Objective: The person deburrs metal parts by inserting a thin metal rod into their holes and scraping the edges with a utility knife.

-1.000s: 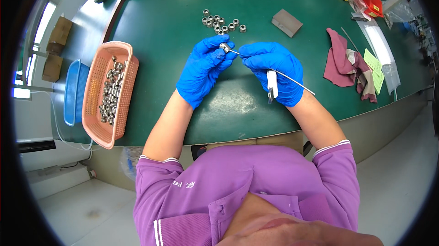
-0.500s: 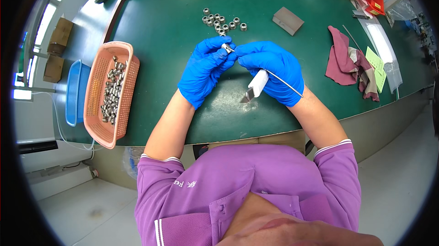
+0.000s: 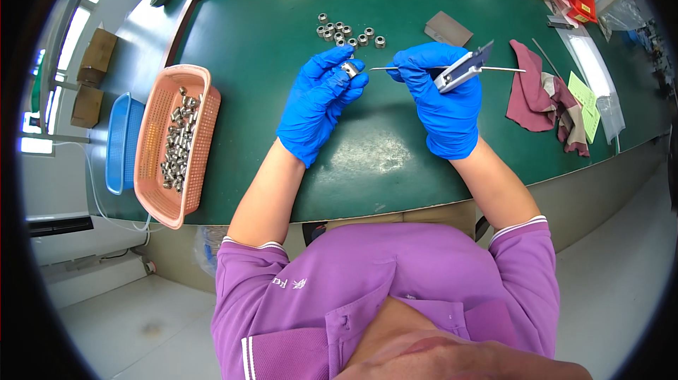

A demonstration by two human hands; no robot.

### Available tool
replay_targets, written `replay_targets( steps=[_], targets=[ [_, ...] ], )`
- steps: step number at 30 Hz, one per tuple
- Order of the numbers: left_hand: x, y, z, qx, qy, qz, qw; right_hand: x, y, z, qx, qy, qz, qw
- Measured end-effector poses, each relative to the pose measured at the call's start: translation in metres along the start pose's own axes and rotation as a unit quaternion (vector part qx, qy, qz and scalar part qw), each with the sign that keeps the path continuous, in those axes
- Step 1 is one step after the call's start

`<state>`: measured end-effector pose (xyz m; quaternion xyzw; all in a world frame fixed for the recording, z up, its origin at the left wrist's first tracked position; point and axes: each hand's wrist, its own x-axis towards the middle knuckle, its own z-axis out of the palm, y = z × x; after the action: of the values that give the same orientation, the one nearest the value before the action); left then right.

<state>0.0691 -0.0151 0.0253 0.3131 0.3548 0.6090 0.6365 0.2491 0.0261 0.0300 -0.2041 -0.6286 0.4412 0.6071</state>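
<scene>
My left hand (image 3: pixel 314 101), in a blue glove, pinches a small shiny metal sleeve (image 3: pixel 350 69) between thumb and fingers. To its right, my right hand (image 3: pixel 445 101), gloved too, is closed round a thin metal rod (image 3: pixel 505 69). One rod tip points left at the sleeve, with a gap between them. The same hand also holds a white-handled tool with a flat grey blade (image 3: pixel 462 69), tilted up to the right; its exact kind I cannot tell. Just beyond my left hand, several similar metal sleeves (image 3: pixel 339 29) stand in a loose group on the green table.
At the left, an orange basket (image 3: pixel 207 122) holds many small metal parts, beside a blue basket (image 3: pixel 116 143). A grey-brown block (image 3: pixel 448 29) lies beyond my right hand. To the right are a maroon cloth (image 3: pixel 526 97), a green paper sheet (image 3: pixel 585 104) and a red bin (image 3: pixel 580 4).
My right hand has drawn back to the right, taking the rod away from the sleeve. The white-handled tool has swung from pointing down-left to up-right. My left hand keeps its hold.
</scene>
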Motion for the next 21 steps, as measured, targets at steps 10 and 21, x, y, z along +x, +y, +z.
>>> replay_targets(
  steps=[10,21],
  targets=[
    [0.000,-0.008,-0.008,-0.154,-0.083,-0.025,0.984,-0.004,0.007,0.000,-0.016,-0.086,-0.097,0.991],
    [0.000,-0.008,-0.006,-0.169,-0.086,-0.042,0.981,-0.007,-0.005,-0.001,0.025,-0.138,0.104,0.985]
  ],
)
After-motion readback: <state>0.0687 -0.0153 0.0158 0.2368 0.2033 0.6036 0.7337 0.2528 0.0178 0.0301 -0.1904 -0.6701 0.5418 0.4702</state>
